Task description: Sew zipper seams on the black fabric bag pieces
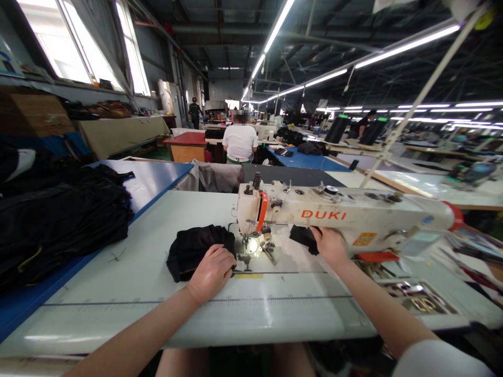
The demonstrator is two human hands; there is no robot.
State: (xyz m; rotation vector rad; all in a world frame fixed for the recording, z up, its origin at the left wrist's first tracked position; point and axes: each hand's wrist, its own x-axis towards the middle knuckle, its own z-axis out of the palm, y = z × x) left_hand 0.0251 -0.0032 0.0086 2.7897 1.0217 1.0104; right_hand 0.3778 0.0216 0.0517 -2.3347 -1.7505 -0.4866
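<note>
A bunched black cloth piece [196,250] lies left of the needle on the sewing machine's pale table. My left hand [214,272] rests on its right side, fingers curled and closed on its edge. Beneath the arm of the white sewing machine [291,209], my right hand [330,245] holds the edge of a small flat black fabric piece [304,238]; some fingertips are hidden. Between my hands, the lit needle plate [251,245] shows bare metal, with no fabric under the presser foot [245,243].
A large heap of black fabric [63,220] sits on the blue-edged table at left. On the right, a tray [420,298] holds small metal parts. A person in a white shirt [239,142] sits ahead, facing away. Dark thread cones [337,128] stand behind the machine.
</note>
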